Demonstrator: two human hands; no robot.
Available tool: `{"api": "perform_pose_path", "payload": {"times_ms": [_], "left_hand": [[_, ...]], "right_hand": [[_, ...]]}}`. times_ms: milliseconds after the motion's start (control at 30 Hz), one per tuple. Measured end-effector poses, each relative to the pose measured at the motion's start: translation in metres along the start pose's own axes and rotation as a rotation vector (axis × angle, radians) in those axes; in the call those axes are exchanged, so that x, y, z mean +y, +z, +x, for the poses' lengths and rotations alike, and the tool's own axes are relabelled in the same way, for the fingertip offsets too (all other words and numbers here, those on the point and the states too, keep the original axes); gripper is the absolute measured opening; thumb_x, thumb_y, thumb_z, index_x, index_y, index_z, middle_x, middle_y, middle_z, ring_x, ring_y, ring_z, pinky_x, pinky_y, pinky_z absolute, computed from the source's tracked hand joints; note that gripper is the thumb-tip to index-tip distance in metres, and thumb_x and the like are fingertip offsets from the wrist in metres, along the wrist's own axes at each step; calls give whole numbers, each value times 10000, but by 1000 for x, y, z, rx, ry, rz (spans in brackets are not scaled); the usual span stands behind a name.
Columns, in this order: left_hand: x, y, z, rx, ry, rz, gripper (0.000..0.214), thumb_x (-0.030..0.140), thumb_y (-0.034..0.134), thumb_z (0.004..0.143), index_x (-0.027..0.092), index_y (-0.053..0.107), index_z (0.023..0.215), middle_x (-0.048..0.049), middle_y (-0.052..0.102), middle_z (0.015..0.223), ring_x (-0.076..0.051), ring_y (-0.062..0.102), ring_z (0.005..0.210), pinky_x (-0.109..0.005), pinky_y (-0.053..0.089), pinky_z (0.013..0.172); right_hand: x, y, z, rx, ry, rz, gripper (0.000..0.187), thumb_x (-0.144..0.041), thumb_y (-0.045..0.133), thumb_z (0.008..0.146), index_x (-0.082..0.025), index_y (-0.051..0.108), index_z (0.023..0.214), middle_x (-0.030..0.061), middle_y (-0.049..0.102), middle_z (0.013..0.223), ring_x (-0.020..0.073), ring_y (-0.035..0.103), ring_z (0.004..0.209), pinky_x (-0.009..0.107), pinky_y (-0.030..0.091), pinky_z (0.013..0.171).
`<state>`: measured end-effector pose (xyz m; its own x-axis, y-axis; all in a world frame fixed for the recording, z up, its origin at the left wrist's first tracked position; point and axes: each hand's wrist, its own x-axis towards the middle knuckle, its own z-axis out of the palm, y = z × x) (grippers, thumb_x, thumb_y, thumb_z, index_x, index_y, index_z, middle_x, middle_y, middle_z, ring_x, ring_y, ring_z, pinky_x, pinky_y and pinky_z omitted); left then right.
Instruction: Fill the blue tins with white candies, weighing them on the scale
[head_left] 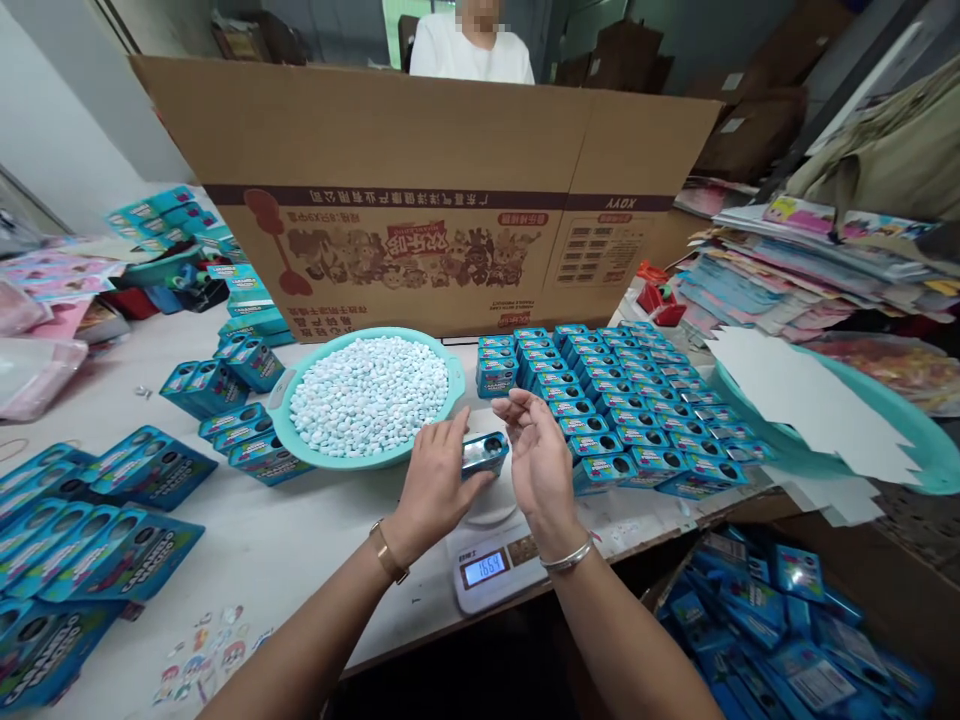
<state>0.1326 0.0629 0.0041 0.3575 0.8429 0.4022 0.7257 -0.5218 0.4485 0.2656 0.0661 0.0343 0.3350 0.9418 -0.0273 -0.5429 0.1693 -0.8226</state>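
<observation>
Hiding part of box [486, 454], left hand [437, 482] half-curled round it; right hand [541, 470] loosely open, contact unclear.

Two bare hands: left hand [442, 480], right hand [536, 465]. Left forearm [322, 620] and right forearm [622, 620] also bare, as far as visible. Near left hand, flat band [387, 553] is worn, gold-brown colour, smooth, slightly shiny, with angular lower end; whether watch strap or bracelet, cannot tell. Near right hand, bangle [568, 556], silver colour, narrow, curved, shiny. Finer detail of both ornaments too small to tell.
</observation>
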Motion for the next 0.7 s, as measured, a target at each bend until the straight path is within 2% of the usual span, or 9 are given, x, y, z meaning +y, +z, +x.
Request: {"api": "perform_pose_path", "payload": {"times_ms": [100,200,367,567,633,700], "left_hand": [[3,6,2,-48,23,31,724,282,637,830,179,295,1460,-107,624,1117,-293,562,1033,-479,440,927],[6,9,11,-79,34,79,705,233,603,836,173,286,1463,-112,635,1111,-297,577,1033,-519,412,985],[11,19,49,-143,59,148,736,200,594,824,147,257,1476,-126,637,1187,-324,532,1149,-613,249,1128],[13,50,116,-198,41,249,753,97,597,773,78,294,1462,-186,623,1225,-356,491,1227,-662,129,1162],[18,55,129,-204,3,279,757,52,591,744,53,314,1449,-213,581,1289,-362,461,1274,-639,141,1174],[23,51,128,-173,-17,276,771,60,585,759,57,284,1468,-220,493,1401,-360,379,1360,-600,162,1191]], "right_hand": [[-2,-3,1,-8,-9,-16,257,-447,557,853,-214,636,927,42,697,935,189,662,979,381,456,989],[-13,-16,-2,39,-39,-5,228,-443,568,855,-234,642,908,25,687,915,177,659,940,369,480,954],[-29,-52,-25,142,-73,32,153,-391,683,804,-254,663,866,-9,634,838,137,616,778,297,532,781],[-7,-101,-55,218,137,5,232,-401,801,682,-259,695,831,-10,634,766,122,586,654,241,533,608],[2,-124,-58,220,181,-37,265,-432,811,658,-266,706,836,-2,649,749,134,594,622,260,543,582],[7,-150,-55,188,225,-92,313,-446,836,612,-269,715,840,16,676,752,165,629,630,297,564,578]]}}
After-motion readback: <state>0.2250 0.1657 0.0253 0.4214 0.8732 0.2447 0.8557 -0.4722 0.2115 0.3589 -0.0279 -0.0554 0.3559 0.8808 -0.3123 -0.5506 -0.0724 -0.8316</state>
